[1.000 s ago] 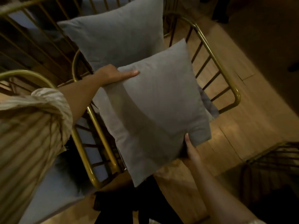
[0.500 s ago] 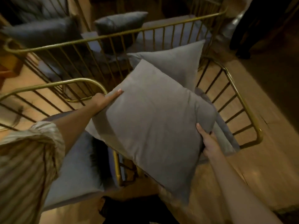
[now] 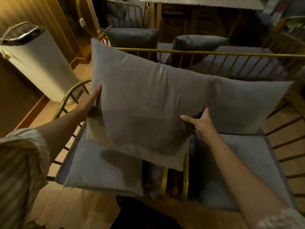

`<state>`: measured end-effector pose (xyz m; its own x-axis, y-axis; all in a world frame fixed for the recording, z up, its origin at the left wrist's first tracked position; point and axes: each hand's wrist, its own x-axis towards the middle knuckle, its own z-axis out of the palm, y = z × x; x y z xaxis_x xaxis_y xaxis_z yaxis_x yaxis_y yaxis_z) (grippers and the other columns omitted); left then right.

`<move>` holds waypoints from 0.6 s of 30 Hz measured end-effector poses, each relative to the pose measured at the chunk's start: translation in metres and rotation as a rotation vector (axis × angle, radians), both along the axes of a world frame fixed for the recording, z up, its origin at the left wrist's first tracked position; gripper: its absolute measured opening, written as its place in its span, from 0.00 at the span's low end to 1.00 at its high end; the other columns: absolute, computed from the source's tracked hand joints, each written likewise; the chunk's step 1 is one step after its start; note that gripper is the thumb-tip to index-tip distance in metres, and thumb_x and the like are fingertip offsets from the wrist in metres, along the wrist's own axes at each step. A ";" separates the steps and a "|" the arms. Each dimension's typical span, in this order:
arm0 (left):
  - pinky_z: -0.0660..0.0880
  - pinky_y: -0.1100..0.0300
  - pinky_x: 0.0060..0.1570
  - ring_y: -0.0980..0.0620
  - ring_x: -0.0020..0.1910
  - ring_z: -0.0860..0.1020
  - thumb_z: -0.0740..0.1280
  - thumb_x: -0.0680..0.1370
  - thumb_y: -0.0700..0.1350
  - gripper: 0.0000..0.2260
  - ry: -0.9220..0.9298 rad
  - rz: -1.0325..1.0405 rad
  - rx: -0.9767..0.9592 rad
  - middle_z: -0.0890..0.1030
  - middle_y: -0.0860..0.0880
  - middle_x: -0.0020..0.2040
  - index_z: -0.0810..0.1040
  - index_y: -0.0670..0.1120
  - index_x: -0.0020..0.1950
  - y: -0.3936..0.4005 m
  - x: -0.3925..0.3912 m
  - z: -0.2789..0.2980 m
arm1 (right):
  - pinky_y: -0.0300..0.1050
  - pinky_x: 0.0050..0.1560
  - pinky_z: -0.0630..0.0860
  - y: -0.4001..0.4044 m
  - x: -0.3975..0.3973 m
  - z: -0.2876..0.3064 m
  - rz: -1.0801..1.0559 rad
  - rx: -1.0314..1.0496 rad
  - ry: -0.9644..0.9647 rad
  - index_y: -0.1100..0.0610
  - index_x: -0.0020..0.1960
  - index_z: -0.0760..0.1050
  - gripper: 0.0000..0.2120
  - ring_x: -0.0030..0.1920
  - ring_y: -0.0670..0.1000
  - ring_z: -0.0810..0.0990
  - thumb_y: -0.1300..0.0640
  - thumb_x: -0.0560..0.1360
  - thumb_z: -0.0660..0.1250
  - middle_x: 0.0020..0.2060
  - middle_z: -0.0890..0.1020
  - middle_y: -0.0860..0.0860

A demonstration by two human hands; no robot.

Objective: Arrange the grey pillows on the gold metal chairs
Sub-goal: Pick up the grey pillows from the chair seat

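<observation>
A large grey pillow is held up in the middle, above the gap between two gold metal chairs. My left hand presses flat against its left edge. My right hand grips its right lower edge, thumb in front. A second grey pillow leans against the back of the right chair, partly behind the held one. The left chair has a grey seat cushion under the held pillow.
A white cylindrical bin stands at the left on the wooden floor. Beyond a gold rail sit more chairs with dark grey pillows. A table edge runs along the top.
The held pillow has swung left and up, from in front of the right chair to over the left chair's seat. My view has lifted, showing the bin and far chairs.
</observation>
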<state>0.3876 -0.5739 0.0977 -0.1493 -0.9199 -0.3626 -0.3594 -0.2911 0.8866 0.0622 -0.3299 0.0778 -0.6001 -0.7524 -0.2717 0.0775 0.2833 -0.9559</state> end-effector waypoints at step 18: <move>0.58 0.40 0.75 0.44 0.76 0.61 0.71 0.71 0.63 0.44 0.394 -0.027 0.048 0.61 0.48 0.77 0.51 0.53 0.79 -0.238 0.064 -0.047 | 0.56 0.71 0.68 -0.289 0.064 -0.040 -0.052 0.060 0.067 0.49 0.80 0.50 0.52 0.76 0.57 0.64 0.52 0.67 0.80 0.77 0.64 0.52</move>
<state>0.4518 -0.8119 0.0510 -0.3091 -0.8972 -0.3155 -0.0023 -0.3310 0.9436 0.1260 -0.6189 0.0374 -0.6564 -0.7032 -0.2732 0.0305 0.3371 -0.9410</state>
